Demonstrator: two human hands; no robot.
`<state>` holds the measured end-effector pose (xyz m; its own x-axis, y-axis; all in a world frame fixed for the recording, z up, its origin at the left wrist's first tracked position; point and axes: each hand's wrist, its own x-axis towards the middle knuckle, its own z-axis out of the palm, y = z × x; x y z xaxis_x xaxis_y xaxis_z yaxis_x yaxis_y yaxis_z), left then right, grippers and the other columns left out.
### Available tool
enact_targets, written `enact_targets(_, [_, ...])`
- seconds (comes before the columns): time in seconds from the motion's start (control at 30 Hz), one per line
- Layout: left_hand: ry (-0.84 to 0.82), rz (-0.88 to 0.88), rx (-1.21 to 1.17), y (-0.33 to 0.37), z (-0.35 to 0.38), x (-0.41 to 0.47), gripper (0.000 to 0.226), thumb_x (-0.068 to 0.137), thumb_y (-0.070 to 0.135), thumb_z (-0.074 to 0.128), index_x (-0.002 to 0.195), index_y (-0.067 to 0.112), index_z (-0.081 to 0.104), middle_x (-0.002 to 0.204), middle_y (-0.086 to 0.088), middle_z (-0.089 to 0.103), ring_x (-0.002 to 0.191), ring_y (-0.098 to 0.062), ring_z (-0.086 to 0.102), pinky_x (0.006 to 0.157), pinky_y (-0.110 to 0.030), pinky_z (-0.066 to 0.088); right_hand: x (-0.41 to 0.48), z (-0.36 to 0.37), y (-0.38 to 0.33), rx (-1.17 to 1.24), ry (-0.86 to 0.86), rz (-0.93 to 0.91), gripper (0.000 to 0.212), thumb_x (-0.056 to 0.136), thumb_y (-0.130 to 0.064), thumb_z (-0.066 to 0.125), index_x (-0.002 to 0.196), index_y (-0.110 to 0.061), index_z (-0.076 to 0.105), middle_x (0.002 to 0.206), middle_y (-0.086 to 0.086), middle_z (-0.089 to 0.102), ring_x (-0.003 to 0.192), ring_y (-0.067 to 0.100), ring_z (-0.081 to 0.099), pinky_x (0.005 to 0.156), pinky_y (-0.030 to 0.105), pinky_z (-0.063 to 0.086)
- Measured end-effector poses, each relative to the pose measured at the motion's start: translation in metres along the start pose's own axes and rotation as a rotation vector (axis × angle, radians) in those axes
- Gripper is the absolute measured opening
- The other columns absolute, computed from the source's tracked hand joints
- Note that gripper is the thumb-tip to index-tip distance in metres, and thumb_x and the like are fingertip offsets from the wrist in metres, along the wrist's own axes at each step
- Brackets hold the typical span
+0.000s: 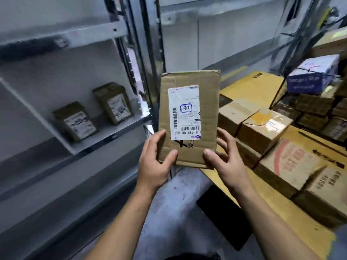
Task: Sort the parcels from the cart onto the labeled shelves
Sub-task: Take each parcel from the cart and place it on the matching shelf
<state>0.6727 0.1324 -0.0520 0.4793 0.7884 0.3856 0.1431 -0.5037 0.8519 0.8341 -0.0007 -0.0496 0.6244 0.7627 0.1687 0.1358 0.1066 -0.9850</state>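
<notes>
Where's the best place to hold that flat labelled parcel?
By its long side edges, low down, one hand from each side: the parcel is thin, flat and upright. Left hand and right hand grip so, label uncovered.

Light: cool, even brightness is seen throughout.
Glare: a sheen is thrown on the taped box (270,120) at 3 o'clock.
Blur: the shelf (110,133) at 9 o'clock is smeared.
Distortion: edges are bowed.

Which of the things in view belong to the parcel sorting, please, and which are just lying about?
Job: parcel gripped by left hand and right hand; two parcels on the shelf; boxes piled at right.
Lying about: dark flat thing on the floor.
</notes>
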Motion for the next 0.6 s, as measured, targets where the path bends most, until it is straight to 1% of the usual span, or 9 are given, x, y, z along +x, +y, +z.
enact_targets(0.07, [0.052, -0.041, 0.068, -0.009, -0.048, -0.019, 0.058, 0.081, 0.032, 0.070, 0.133, 0.045, 0.046, 0.131, 0.023, 0.049, 0.123, 0.000, 0.050, 0.104, -0.030, 0.044, -0.012, 0.043, 0.000, 0.029, -0.072, 0.002, 0.069, 0.075, -0.047, 0.076, 0.136, -0.050, 0.045, 0.135, -0.008, 0.059, 0.113, 0.013, 0.066, 0.083, 0.038, 0.060])
enact_targets(0.13, [0.084, -0.095, 0.129, -0.014, -0.095, -0.041, 0.058, 0.081, 0.037, 0.068, 0.134, 0.048, 0.045, 0.130, 0.030, 0.045, 0.120, 0.003, 0.050, 0.102, -0.029, 0.045, -0.026, 0.088, -0.003, 0.090, -0.132, 0.006, 0.064, 0.079, -0.039, 0.075, 0.136, -0.046, 0.047, 0.132, -0.007, 0.061, 0.111, 0.009, 0.067, 0.087, 0.037, 0.060])
enact_targets(0.2, [0.132, -0.137, 0.168, -0.018, -0.140, -0.065, 0.059, 0.082, 0.038, 0.067, 0.136, 0.047, 0.044, 0.133, 0.026, 0.046, 0.122, 0.000, 0.050, 0.103, -0.026, 0.042, -0.038, 0.132, -0.001, 0.141, -0.187, 0.004, 0.064, 0.081, -0.029, 0.071, 0.140, -0.037, 0.048, 0.131, -0.003, 0.062, 0.111, 0.006, 0.067, 0.091, 0.036, 0.058])
enact_targets(0.27, [0.214, -0.175, 0.230, -0.022, -0.185, -0.094, 0.057, 0.085, 0.037, 0.064, 0.139, 0.039, 0.046, 0.136, 0.018, 0.046, 0.124, 0.000, 0.047, 0.103, -0.019, 0.038, -0.051, 0.175, -0.001, 0.169, -0.265, 0.011, 0.065, 0.081, -0.028, 0.071, 0.142, -0.033, 0.048, 0.132, 0.002, 0.062, 0.112, 0.008, 0.066, 0.092, 0.034, 0.057])
enact_targets(0.37, [0.342, -0.241, 0.389, -0.022, -0.255, -0.137, 0.048, 0.091, 0.033, 0.063, 0.137, 0.026, 0.051, 0.133, 0.011, 0.051, 0.122, -0.003, 0.048, 0.103, -0.023, 0.039, -0.068, 0.234, -0.005, 0.169, -0.389, 0.006, 0.061, 0.080, -0.032, 0.072, 0.136, -0.045, 0.050, 0.134, 0.000, 0.061, 0.115, 0.008, 0.065, 0.092, 0.032, 0.057])
enact_targets(0.4, [0.363, -0.278, 0.453, -0.023, -0.278, -0.149, 0.046, 0.092, 0.029, 0.064, 0.136, 0.024, 0.052, 0.132, 0.008, 0.052, 0.121, -0.005, 0.049, 0.103, -0.025, 0.039, -0.073, 0.251, -0.007, 0.167, -0.430, 0.000, 0.059, 0.080, -0.033, 0.073, 0.133, -0.049, 0.050, 0.134, -0.002, 0.061, 0.115, 0.008, 0.064, 0.094, 0.035, 0.057])
enact_targets(0.5, [0.374, -0.426, 0.670, -0.029, -0.342, -0.189, 0.047, 0.093, 0.026, 0.064, 0.138, 0.021, 0.051, 0.132, 0.002, 0.053, 0.123, -0.017, 0.048, 0.103, -0.028, 0.036, -0.088, 0.302, -0.012, 0.157, -0.556, -0.035, 0.058, 0.079, -0.041, 0.075, 0.130, -0.055, 0.050, 0.133, -0.006, 0.062, 0.121, 0.014, 0.061, 0.100, 0.054, 0.052])
enact_targets(0.53, [0.344, -0.463, 0.730, -0.029, -0.355, -0.196, 0.049, 0.092, 0.028, 0.063, 0.139, 0.022, 0.050, 0.133, 0.000, 0.052, 0.124, -0.021, 0.047, 0.105, -0.033, 0.036, -0.089, 0.311, -0.011, 0.150, -0.572, -0.046, 0.059, 0.079, -0.045, 0.075, 0.130, -0.055, 0.050, 0.134, -0.007, 0.061, 0.124, 0.016, 0.059, 0.101, 0.057, 0.050])
enact_targets(0.6, [0.326, -0.580, 0.833, -0.027, -0.387, -0.220, 0.051, 0.093, 0.032, 0.060, 0.142, 0.024, 0.046, 0.137, -0.001, 0.050, 0.126, -0.024, 0.043, 0.107, -0.040, 0.035, -0.102, 0.343, -0.011, 0.142, -0.648, -0.054, 0.062, 0.078, -0.049, 0.075, 0.133, -0.054, 0.048, 0.136, -0.009, 0.060, 0.128, 0.018, 0.057, 0.102, 0.058, 0.048])
